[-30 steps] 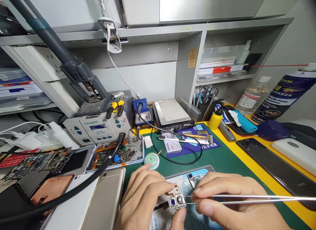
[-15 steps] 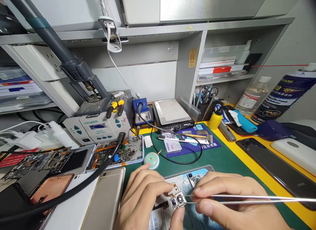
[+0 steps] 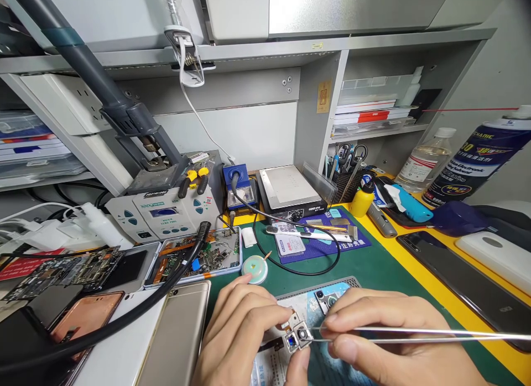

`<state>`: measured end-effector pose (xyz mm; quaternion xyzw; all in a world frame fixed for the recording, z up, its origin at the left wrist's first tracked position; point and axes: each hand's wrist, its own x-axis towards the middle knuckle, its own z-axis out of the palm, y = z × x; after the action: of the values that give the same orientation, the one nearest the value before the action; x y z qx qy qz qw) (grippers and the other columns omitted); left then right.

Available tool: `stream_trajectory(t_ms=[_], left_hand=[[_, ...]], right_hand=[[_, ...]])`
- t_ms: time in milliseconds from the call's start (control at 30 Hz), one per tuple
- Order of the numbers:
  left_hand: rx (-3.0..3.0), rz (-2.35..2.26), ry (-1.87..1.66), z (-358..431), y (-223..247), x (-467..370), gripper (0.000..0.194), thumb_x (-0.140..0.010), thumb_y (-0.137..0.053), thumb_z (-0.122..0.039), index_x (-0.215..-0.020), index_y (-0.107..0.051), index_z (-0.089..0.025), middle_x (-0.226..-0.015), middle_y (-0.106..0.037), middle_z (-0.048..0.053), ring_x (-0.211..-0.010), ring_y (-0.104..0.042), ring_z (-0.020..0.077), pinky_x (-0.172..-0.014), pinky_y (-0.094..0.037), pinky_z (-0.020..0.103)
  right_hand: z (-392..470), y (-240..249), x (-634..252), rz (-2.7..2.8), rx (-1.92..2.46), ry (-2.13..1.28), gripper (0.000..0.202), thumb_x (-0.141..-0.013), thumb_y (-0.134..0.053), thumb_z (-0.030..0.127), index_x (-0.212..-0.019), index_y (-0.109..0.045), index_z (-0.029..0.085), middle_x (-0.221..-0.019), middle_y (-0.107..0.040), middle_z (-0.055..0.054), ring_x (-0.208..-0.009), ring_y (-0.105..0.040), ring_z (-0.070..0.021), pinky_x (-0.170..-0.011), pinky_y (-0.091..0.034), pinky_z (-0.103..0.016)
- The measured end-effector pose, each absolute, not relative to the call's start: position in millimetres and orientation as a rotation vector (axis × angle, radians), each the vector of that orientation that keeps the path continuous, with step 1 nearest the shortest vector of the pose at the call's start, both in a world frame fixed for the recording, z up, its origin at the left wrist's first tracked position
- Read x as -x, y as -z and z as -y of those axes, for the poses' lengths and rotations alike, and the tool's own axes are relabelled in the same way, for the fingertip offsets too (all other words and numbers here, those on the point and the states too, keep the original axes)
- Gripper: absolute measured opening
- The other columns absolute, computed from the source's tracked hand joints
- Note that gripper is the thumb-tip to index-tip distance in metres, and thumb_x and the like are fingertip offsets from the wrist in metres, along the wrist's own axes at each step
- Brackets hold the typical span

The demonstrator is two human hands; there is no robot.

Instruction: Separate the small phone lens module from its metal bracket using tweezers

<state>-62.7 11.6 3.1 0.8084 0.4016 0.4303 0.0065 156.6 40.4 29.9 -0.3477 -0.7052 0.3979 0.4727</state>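
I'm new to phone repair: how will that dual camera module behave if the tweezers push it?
The dual camera module would probably turn as one stiff piece, since its two lens housings look rigid and metallic. Its thin orange-brown flex looks floppy and may crease. The exposed lenses might scratch, with the tweezers right by the larger one.

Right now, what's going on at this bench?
Someone's left hand is holding a small dual-lens camera module by its edges, low over the green mat. The right hand has metal tweezers, their tips at the module's larger lens; whether they grip it is too small to tell. Behind the hands, a white-handled brush lies across a purple mat, and yellow-and-black pliers rest on the grey station.
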Motion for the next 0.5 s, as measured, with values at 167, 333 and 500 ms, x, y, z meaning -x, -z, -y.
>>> stream_trajectory(t_ms=[167, 333, 500], left_hand=[[-2.476, -1.278, -1.413, -11, 1, 58, 0.028, -0.078, -0.066, -0.004, -0.102, -0.06, -0.018, -0.085, -0.065, 0.002, -0.086, -0.064, 0.0177, -0.099, -0.053, 0.044], [-2.368, -1.317, -1.642, -12, 8, 46, 0.022, -0.08, -0.06, -0.005, -0.098, -0.062, -0.018, -0.081, -0.062, 0.003, -0.085, -0.06, 0.0198, -0.098, -0.05, 0.049], [-2.389, -1.351, -1.654, -12, 6, 45, 0.023, -0.079, -0.058, -0.005, -0.098, -0.063, -0.019, -0.079, -0.062, 0.003, -0.083, -0.06, 0.0201, -0.097, -0.051, 0.048]], right_hand=[[-40, -28, -158, 1.742, 0.865, -0.976, 0.023, -0.069, -0.085, 0.005, -0.081, -0.086, 0.025, -0.072, -0.085, -0.001, -0.064, -0.079, -0.0177, -0.063, -0.065, -0.019], [-39, -31, -157, 1.734, 0.847, -0.97, 0.027, -0.069, -0.084, 0.003, -0.082, -0.086, 0.026, -0.071, -0.085, -0.001, -0.062, -0.079, -0.017, -0.063, -0.065, -0.018], [-39, -31, -158, 1.724, 0.799, -0.951, 0.032, -0.066, -0.082, -0.002, -0.081, -0.086, 0.026, -0.072, -0.085, -0.001, -0.063, -0.079, -0.0169, -0.064, -0.065, -0.017]])
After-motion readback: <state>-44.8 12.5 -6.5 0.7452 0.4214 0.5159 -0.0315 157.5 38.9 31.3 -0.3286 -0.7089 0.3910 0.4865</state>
